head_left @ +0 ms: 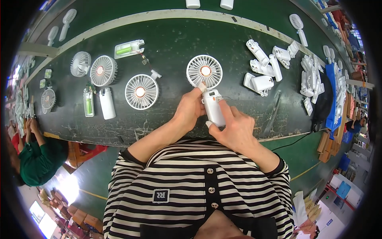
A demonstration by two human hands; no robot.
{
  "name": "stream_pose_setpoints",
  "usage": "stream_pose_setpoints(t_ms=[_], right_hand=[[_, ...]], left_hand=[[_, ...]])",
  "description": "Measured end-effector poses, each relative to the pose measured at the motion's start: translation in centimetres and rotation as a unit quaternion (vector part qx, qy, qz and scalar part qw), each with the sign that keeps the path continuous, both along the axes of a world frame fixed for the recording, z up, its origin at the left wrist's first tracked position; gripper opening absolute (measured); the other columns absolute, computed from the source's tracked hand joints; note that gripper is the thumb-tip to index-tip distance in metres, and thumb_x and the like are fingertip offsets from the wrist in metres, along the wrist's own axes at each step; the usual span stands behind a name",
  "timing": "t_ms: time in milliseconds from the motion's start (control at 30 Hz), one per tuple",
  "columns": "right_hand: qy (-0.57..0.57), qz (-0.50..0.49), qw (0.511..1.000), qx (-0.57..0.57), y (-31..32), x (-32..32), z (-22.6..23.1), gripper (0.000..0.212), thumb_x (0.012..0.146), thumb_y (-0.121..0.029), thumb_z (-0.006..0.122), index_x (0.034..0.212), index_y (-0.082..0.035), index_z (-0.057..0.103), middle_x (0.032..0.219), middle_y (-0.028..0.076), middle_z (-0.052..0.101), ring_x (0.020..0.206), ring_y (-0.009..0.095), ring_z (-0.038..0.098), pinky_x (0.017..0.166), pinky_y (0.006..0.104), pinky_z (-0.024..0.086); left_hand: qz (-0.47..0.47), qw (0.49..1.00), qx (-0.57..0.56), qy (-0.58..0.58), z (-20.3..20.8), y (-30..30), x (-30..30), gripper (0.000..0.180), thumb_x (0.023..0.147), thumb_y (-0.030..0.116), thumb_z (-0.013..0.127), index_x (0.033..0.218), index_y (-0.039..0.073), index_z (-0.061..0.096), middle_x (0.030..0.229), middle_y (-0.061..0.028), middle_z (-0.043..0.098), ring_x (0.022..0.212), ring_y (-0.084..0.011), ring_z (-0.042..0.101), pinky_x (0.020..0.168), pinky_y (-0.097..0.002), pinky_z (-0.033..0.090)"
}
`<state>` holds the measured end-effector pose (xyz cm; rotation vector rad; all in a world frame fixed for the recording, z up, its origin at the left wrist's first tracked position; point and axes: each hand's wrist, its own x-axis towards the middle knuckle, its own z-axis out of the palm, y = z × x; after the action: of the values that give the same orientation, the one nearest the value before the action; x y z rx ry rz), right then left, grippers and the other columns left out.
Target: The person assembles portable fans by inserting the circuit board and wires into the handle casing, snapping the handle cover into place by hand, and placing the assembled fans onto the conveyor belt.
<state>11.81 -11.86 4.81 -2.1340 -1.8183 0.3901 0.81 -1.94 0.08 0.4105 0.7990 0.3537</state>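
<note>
In front of me on the dark green workbench [171,44] is a white handheld fan [215,112], its round grille head [204,71] pointing away from me and its handle toward me. My left hand [189,108] is closed at the neck, thumb and fingers pinching where head and handle meet. My right hand [238,126] grips the handle from the right, thumb on its lower left and fingers along its right side. A small orange mark shows near the handle's top. Left of my hands lies another fan head [141,91] with a small white connector piece beside it.
Further left are more fan heads [103,70], opened handle shells with green batteries [123,50], and a white handle cover [107,103]. Loose white handle shells [262,67] lie to the right, near a larger pile [310,79] and a blue bin [331,95]. A person in green [43,159] sits at left.
</note>
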Motion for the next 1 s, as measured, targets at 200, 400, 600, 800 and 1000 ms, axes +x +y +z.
stream_pose_setpoints(t_ms=[200,400,600,800,1000], right_hand=[[-0.009,0.008,1.0,0.001,-0.1,0.1,-0.4,0.058,0.059,-0.024,0.068,0.109,-0.001,0.051,0.069,0.014,0.058,0.054,0.028,0.059,0.046,0.0372,0.047],[-0.024,0.029,0.999,0.004,0.0,0.3,-0.6,0.058,0.059,-0.025,0.068,0.109,0.0,0.051,0.067,0.013,0.057,0.053,0.028,0.058,0.045,0.0368,0.046],[-0.04,0.054,0.997,0.027,0.0,0.8,-1.0,0.061,0.059,-0.028,0.069,0.109,0.002,0.051,0.065,0.011,0.055,0.051,0.025,0.057,0.044,0.0346,0.045],[-0.033,0.081,0.995,0.043,-0.3,1.5,-1.1,0.068,0.056,-0.034,0.072,0.11,0.003,0.051,0.065,0.008,0.053,0.052,0.022,0.055,0.047,0.0325,0.045],[-0.011,0.095,0.994,0.052,-0.5,1.9,-1.1,0.07,0.055,-0.033,0.073,0.112,0.002,0.051,0.068,0.008,0.053,0.054,0.022,0.054,0.049,0.0323,0.045]], left_hand=[[-0.001,1.0,0.008,0.008,0.1,0.0,0.1,0.039,0.091,0.035,0.037,0.11,0.003,0.048,0.103,-0.0086,0.056,0.093,-0.019,0.055,0.081,-0.0354,0.044],[0.017,0.999,0.0,0.037,-0.3,0.0,0.5,0.034,0.088,0.03,0.049,0.1,-0.001,0.055,0.092,-0.0103,0.059,0.081,-0.0193,0.059,0.073,-0.0342,0.048],[0.001,0.996,0.043,0.078,-0.8,-0.2,0.9,0.023,0.084,0.017,0.055,0.094,-0.003,0.06,0.089,-0.0106,0.061,0.076,-0.0168,0.061,0.067,-0.0302,0.051],[-0.002,0.996,0.04,0.08,-0.7,0.0,0.9,0.022,0.084,0.015,0.055,0.094,-0.003,0.06,0.089,-0.0094,0.061,0.076,-0.0161,0.061,0.067,-0.0298,0.051],[-0.009,0.996,0.044,0.076,-0.8,0.0,0.9,0.024,0.083,0.018,0.058,0.095,-0.003,0.06,0.088,-0.009,0.061,0.076,-0.0158,0.06,0.067,-0.0297,0.051]])
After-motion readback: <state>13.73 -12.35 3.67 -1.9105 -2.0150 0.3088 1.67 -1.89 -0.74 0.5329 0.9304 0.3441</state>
